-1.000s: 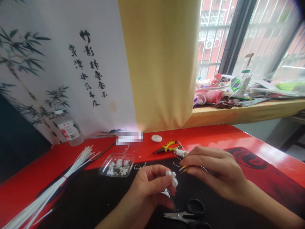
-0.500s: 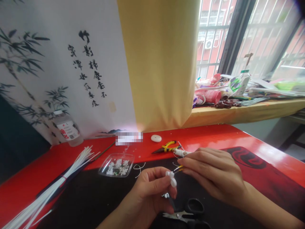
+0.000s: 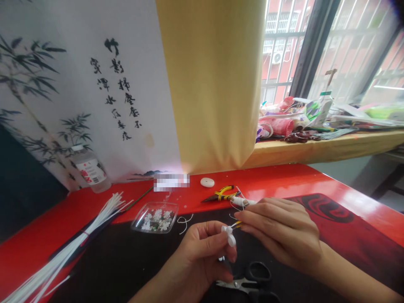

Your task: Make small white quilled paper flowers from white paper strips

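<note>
Between its thumb and index finger, my left hand (image 3: 206, 250) pinches a small white flower (image 3: 230, 236) with rounded petals. My right hand (image 3: 280, 231) is closed on thin tweezers (image 3: 236, 224) with yellow on them, and their tips meet the flower's upper edge. Black-handled scissors (image 3: 243, 284) lie on the dark mat just below the hands. Behind my right fingers are a spool of white thread (image 3: 240, 202) and yellow-black pliers (image 3: 222, 194). A clear dish (image 3: 135, 225) of small white flowers sits left of my left hand.
A bundle of white strips (image 3: 85, 237) lies at the left, near a clear bottle (image 3: 91, 170). A white oval piece (image 3: 207, 182) rests on the red table (image 3: 293, 179) at the back. Mixed supplies crowd the window ledge (image 3: 347, 143).
The tweezer tips have come from just beside the flower to its upper edge. My left hand and the flower have shifted slightly right.
</note>
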Tool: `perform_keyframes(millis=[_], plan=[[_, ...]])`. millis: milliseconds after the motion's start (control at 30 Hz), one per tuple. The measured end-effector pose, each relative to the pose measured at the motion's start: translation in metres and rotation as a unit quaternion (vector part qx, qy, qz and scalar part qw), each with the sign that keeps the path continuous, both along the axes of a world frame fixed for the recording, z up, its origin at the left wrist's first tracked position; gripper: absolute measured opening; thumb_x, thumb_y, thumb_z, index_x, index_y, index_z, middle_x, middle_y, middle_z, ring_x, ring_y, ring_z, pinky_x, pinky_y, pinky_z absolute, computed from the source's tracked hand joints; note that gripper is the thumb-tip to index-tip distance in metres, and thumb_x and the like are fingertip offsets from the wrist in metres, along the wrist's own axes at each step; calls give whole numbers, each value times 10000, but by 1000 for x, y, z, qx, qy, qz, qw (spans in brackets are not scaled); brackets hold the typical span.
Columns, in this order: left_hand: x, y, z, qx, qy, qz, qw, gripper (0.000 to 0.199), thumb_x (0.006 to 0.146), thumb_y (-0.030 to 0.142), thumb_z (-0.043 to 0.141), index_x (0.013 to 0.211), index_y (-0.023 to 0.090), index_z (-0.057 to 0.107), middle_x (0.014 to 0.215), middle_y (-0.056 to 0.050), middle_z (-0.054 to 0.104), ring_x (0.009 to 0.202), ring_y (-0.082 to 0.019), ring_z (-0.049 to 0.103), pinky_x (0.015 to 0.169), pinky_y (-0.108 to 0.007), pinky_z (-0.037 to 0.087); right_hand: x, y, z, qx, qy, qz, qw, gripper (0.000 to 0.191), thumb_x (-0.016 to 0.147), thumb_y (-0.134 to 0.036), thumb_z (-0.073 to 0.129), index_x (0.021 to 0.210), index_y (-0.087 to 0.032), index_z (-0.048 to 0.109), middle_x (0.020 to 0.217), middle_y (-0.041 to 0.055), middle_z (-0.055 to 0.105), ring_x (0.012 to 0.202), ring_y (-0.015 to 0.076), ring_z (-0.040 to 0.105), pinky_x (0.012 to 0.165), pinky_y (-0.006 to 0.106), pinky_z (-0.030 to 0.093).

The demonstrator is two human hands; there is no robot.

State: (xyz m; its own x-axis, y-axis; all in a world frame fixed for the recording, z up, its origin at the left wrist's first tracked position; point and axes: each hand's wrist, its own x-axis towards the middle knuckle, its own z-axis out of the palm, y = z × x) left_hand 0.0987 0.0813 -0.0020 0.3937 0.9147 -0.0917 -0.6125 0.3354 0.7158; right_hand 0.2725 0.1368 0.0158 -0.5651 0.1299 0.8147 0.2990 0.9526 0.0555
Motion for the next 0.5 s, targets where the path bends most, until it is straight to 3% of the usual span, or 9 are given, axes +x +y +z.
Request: perform_keyframes(millis=[167, 333, 500], plan=[[-1, -3, 4, -15, 23, 9, 1000, 83, 729, 165, 604, 675, 102, 602, 569, -19, 554, 516, -72, 493, 393, -128, 438, -1, 1, 0, -45, 6, 17, 999, 149, 776, -140, 571, 915, -179, 607, 748, 23, 645, 608, 115, 559, 528, 236, 427], [-2, -3, 10, -39, 66, 32, 997, 98, 668, 177, 678, 651, 107, 613, 540, -16, 605, 484, -65, 526, 414, -126, 434, -2, 4, 2, -178, -31, 70, 981, 125, 820, -157, 514, 903, -161, 609, 738, 32, 618, 621, 102, 557, 528, 206, 438], [0, -4, 10, -60, 75, 42, 994, 126, 612, 191, 721, 630, 116, 621, 537, -17, 632, 472, -64, 549, 418, -122, 431, -3, 8, 0, -243, -27, 123, 962, 102, 818, -154, 522, 858, -147, 615, 745, 29, 614, 645, 94, 554, 558, 201, 447]])
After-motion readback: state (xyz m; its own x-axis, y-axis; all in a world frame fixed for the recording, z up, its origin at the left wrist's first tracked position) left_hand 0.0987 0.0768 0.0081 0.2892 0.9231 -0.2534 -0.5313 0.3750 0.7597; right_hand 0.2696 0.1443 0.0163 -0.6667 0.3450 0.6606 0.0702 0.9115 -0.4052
